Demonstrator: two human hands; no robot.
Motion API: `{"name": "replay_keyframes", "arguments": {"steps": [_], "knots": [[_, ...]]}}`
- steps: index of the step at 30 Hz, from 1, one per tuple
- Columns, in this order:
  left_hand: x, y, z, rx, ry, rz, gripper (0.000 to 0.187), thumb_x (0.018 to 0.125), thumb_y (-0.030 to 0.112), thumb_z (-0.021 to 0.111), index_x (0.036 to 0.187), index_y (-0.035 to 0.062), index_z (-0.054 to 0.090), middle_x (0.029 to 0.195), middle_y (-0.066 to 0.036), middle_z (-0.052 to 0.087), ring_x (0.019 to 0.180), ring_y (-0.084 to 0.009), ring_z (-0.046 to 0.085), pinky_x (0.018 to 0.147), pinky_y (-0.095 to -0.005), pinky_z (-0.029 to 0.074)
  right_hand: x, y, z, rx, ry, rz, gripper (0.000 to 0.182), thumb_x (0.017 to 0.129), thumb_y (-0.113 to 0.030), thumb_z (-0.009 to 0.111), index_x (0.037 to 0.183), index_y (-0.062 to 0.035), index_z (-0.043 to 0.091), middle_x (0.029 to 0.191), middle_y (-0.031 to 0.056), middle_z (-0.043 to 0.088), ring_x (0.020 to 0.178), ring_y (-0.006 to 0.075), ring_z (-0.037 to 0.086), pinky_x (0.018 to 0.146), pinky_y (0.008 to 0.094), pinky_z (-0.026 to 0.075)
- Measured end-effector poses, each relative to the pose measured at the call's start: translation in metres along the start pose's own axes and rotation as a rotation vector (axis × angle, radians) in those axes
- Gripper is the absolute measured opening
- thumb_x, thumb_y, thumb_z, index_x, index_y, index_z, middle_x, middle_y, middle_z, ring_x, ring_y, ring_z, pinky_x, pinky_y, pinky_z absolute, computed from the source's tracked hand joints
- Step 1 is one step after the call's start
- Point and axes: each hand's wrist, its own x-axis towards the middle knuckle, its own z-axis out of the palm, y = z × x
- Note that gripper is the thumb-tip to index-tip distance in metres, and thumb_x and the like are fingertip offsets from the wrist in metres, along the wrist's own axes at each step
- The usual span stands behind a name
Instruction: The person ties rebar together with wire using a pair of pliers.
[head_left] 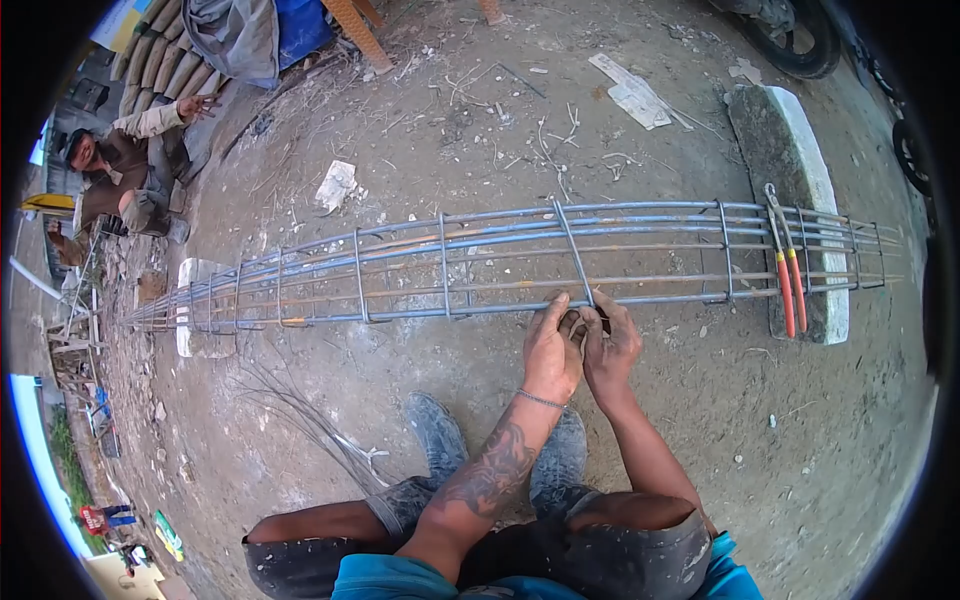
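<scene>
A long rebar cage (480,233) of bluish and rusty bars lies across the view in front of me. One of its square stirrups (574,250) stands tilted, its lower corner between my hands. My left hand (553,350) is closed at the near bar, thumb and fingers pinched beside that corner. Close on the other side, my right hand (611,348) is also closed, fingertips against the near bar and stirrup. Whatever is pinched between the fingers is too small to make out. Pincers with red handles (785,265) hang over the cage to the right.
Two concrete blocks, one at right (835,300) and one at left (205,340), hold up the cage. Loose tie wires (320,430) lie left of my boots. A person (130,180) sits at the far left. A motorcycle wheel (805,45) stands upper right.
</scene>
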Motion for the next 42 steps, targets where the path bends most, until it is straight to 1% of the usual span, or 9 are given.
{"name": "replay_keyframes", "arguments": {"steps": [7,13,15,16,19,26,32,35,42], "knots": [[0.007,0.012,-0.010,0.014,-0.263,-0.058,0.019,0.093,0.021,0.061,0.104,0.0062,0.058,0.103,-0.005,0.058,0.094,-0.0157,0.055,0.089,-0.0326,0.043,-0.001,0.006,0.003,0.023,0.020,-0.060,0.029,0.082,0.003,0.067,0.110,-0.0021,0.063,0.089,0.0151,0.066,0.075,0.0260,0.065,0.065,0.0345,0.051],[-0.009,-0.006,-0.001,0.286,0.050,0.131,0.024,0.088,0.022,0.069,0.097,0.0039,0.058,0.099,-0.005,0.057,0.085,-0.0151,0.056,0.081,-0.0311,0.043,-0.009,0.016,0.015,0.021,0.112,-0.058,0.031,0.080,0.003,0.068,0.110,-0.0031,0.063,0.093,0.0154,0.067,0.071,0.0263,0.063,0.062,0.0353,0.051],[-0.024,-0.011,0.005,0.906,0.414,0.779,0.030,0.084,0.023,0.073,0.097,0.0023,0.056,0.095,-0.006,0.055,0.085,-0.0158,0.053,0.076,-0.0302,0.042,-0.003,0.019,0.017,-0.010,0.148,-0.209,0.033,0.079,0.002,0.070,0.110,-0.0034,0.062,0.091,0.0143,0.067,0.071,0.0260,0.063,0.061,0.0345,0.051],[-0.036,0.001,0.012,1.226,0.357,1.052,0.031,0.081,0.025,0.075,0.097,0.0029,0.062,0.093,-0.007,0.055,0.089,-0.0199,0.050,0.080,-0.0350,0.038,-0.003,0.019,0.017,-0.014,0.157,-0.200,0.033,0.079,0.002,0.070,0.110,-0.0034,0.062,0.091,0.0143,0.067,0.071,0.0260,0.063,0.061,0.0345,0.051],[-0.027,0.032,0.027,1.868,0.180,1.139,0.024,0.079,0.025,0.072,0.094,0.0070,0.069,0.096,-0.009,0.058,0.099,-0.0256,0.048,0.088,-0.0415,0.032,-0.006,0.017,0.018,-0.012,0.172,-0.182,0.035,0.077,0.002,0.071,0.110,-0.0034,0.061,0.089,0.0138,0.067,0.071,0.0260,0.064,0.060,0.0338,0.051],[-0.015,0.047,0.033,1.901,-0.005,0.885,0.018,0.082,0.023,0.068,0.090,0.0084,0.072,0.100,-0.009,0.067,0.105,-0.0262,0.050,0.092,-0.0441,0.029,-0.007,0.018,0.023,0.086,0.215,-0.169,0.041,0.076,0.005,0.072,0.114,-0.0044,0.058,0.083,0.0135,0.065,0.070,0.0266,0.065,0.059,0.0346,0.051],[-0.003,0.047,0.041,1.947,-0.210,1.004,0.016,0.082,0.020,0.065,0.085,0.0053,0.070,0.085,-0.011,0.069,0.083,-0.0289,0.061,0.086,-0.0408,0.038,-0.009,0.014,0.016,0.019,0.191,-0.236,0.043,0.076,0.005,0.071,0.116,-0.0045,0.057,0.080,0.0128,0.062,0.067,0.0278,0.064,0.058,0.0349,0.051],[0.001,0.050,0.039,1.869,-0.198,0.867,0.014,0.083,0.018,0.064,0.083,0.0042,0.069,0.085,-0.013,0.068,0.081,-0.0300,0.061,0.083,-0.0401,0.040,-0.005,0.011,0.013,0.012,0.167,-0.213,0.042,0.075,0.006,0.071,0.114,-0.0045,0.058,0.081,0.0130,0.062,0.067,0.0287,0.064,0.058,0.0354,0.051],[0.009,0.054,0.013,1.568,-0.563,1.231,0.011,0.079,0.010,0.068,0.088,0.0059,0.068,0.089,-0.008,0.068,0.089,-0.0274,0.063,0.081,-0.0415,0.046,-0.005,0.013,0.004,-0.080,0.046,-0.159,0.038,0.077,0.008,0.067,0.113,-0.0024,0.060,0.088,0.0148,0.067,0.074,0.0292,0.067,0.064,0.0350,0.053]]}}
